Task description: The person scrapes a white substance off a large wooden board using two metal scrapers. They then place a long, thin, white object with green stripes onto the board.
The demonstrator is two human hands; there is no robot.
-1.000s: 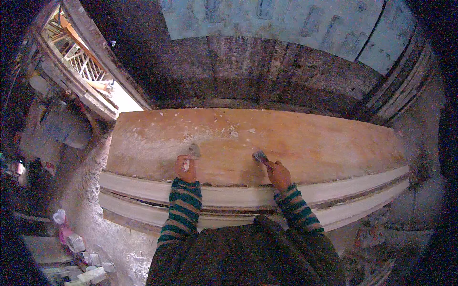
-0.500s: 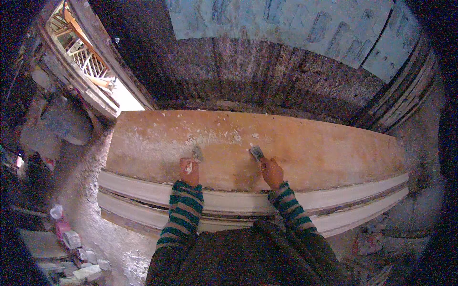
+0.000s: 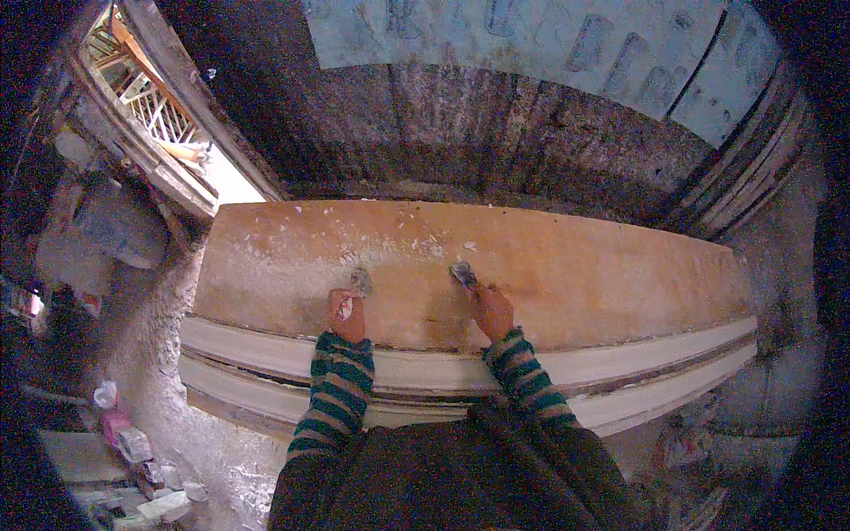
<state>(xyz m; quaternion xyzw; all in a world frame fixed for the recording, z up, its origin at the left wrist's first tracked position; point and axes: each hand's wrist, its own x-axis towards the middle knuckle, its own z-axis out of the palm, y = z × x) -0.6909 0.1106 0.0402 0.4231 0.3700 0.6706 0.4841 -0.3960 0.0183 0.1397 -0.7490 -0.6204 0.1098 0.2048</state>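
On orange board [image 3: 567, 274], grey-smeared scraper [image 3: 462, 273]

Both sleeves knitted, teal and orange-brown horizontal stripes, ribbed cuffs; dark garment over torso.

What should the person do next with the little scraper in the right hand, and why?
Probably draw the right hand's putty knife across the orange board toward the white flecks just left of its blade. The left hand holds a second putty knife beside that patch, so the flecks lie between the two blades.
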